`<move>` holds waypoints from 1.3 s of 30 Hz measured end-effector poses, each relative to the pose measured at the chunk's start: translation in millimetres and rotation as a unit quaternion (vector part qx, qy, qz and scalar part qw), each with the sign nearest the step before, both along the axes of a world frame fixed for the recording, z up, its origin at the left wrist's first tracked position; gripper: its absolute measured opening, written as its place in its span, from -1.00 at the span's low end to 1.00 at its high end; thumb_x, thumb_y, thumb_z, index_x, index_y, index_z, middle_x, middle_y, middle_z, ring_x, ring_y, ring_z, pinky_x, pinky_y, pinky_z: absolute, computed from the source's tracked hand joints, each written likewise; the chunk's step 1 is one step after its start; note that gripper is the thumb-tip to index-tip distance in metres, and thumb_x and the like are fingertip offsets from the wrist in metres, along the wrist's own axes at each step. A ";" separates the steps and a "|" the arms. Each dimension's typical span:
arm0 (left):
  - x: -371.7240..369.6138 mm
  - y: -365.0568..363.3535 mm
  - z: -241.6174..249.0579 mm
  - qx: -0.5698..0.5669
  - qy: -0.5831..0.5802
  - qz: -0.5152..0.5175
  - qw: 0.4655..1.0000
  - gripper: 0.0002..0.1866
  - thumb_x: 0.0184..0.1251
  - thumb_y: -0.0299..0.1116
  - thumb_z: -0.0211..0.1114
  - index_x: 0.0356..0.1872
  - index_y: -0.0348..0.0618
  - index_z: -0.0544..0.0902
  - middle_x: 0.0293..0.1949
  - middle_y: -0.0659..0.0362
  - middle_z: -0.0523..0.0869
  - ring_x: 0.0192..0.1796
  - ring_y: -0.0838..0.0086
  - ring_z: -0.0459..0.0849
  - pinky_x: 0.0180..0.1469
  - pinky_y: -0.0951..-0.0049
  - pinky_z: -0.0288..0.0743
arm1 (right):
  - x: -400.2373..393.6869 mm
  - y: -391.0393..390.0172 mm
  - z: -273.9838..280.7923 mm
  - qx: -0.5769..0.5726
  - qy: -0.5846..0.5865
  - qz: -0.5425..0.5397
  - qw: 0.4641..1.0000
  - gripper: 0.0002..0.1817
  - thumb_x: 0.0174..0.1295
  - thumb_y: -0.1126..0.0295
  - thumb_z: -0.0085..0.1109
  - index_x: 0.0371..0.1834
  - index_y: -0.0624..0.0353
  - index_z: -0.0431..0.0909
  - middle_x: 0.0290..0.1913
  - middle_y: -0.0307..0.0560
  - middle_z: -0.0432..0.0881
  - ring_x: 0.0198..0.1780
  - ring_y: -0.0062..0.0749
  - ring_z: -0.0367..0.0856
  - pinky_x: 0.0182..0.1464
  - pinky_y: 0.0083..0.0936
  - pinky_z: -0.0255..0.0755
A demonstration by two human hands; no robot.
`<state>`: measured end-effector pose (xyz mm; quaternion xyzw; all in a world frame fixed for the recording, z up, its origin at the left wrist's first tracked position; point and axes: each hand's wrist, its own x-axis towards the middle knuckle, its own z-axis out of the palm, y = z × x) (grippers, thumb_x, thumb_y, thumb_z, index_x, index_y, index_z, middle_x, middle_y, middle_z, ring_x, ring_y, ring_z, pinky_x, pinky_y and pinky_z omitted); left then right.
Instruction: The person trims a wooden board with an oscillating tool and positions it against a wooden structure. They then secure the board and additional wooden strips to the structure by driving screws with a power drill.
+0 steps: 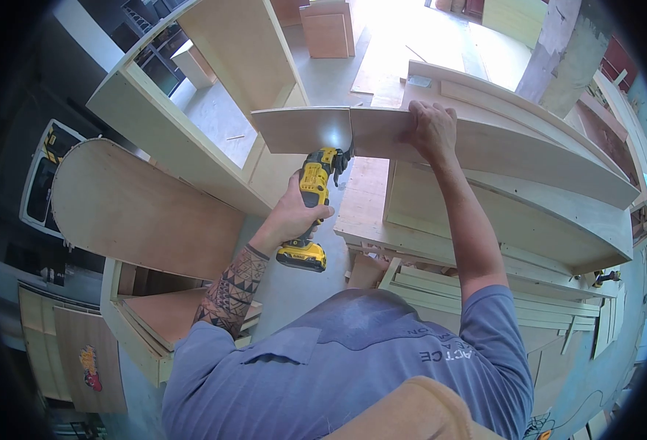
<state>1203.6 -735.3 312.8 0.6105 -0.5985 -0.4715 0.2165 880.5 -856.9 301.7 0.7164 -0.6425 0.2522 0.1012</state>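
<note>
My left hand (pixel 292 211) is wrapped around a yellow and black cordless oscillating multi-tool (pixel 314 180), battery at the bottom. Its light shines on a long plywood strip (pixel 536 145) that stands on edge. The tool's head touches or nearly touches the strip at a dark vertical cut line; the blade itself is hard to make out. To the left of that line, the strip's end piece (pixel 294 128) sits slightly out of line with the rest. My right hand (pixel 433 132) grips the strip's top edge, fingers curled over it, just right of the line.
A plywood frame (pixel 147 121) stands at the left, with a round-ended panel (pixel 140 205) below it. Under the strip is a wooden cabinet carcass (pixel 477 209). Stacked boards (pixel 440 290) lie beneath at the right. A pillar (pixel 572 55) rises at the back right.
</note>
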 end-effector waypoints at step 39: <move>0.1 -7.5 -15.9 -0.014 -0.007 -0.012 1.000 0.05 0.18 -0.30 0.63 0.60 -0.37 0.16 -0.11 0.08 0.72 -0.31 0.46 0.76 -0.27 0.39 0.72 | 4.2 1.9 -4.8 -0.053 -0.002 0.008 0.999 -0.43 -0.18 -0.01 0.79 -0.27 -0.01 0.61 -0.22 -0.25 0.77 -0.08 -0.12 0.70 0.06 -0.10 0.35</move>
